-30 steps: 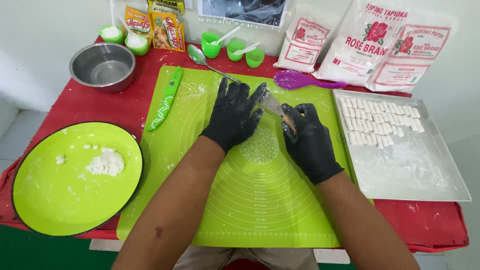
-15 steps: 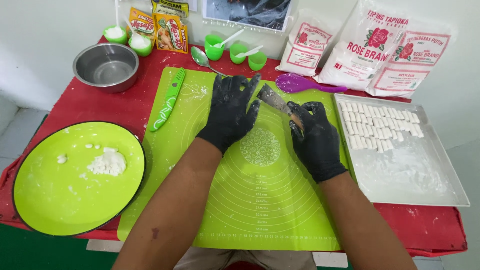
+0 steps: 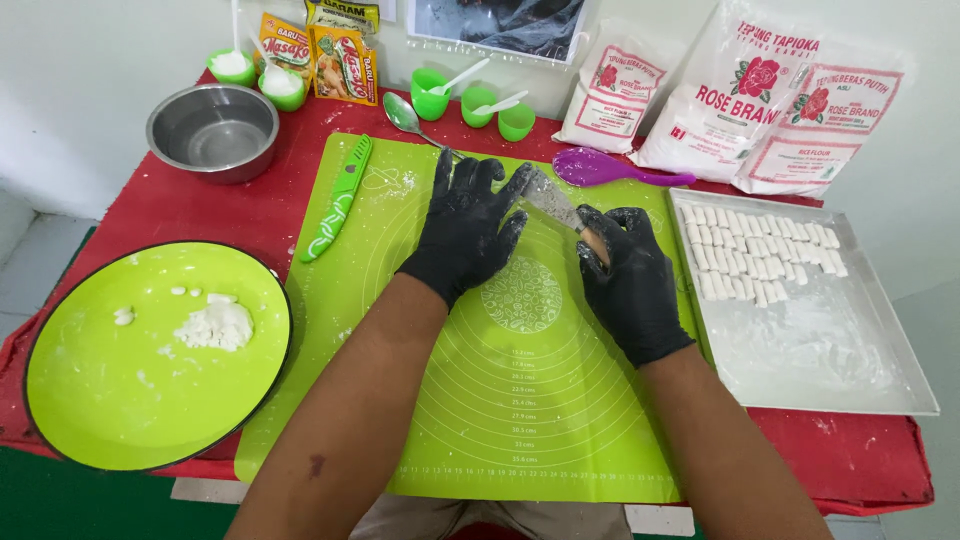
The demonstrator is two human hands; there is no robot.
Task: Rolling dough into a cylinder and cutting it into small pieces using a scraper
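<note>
Both my hands wear black gloves dusted with flour, over a green silicone mat (image 3: 500, 400). My right hand (image 3: 625, 280) grips the wooden handle of a knife (image 3: 553, 200) whose floury blade points up and to the left. My left hand (image 3: 468, 225) is spread flat with fingers apart, its fingertips against the blade. On the right, a metal tray (image 3: 830, 350) holds rows of small white dough pieces (image 3: 760, 250).
A green plate (image 3: 100, 390) with a lump of dough (image 3: 215, 325) lies at left. Beyond it stand a steel bowl (image 3: 212, 130), a green plastic knife (image 3: 338, 198), a spoon (image 3: 408, 118), small green cups (image 3: 470, 100), seasoning packets, a purple spatula (image 3: 605, 168) and flour bags (image 3: 740, 95).
Both hands stay together at the top of the mat; my left hand's fingers have slid slightly along the blade. Nothing else has moved.
</note>
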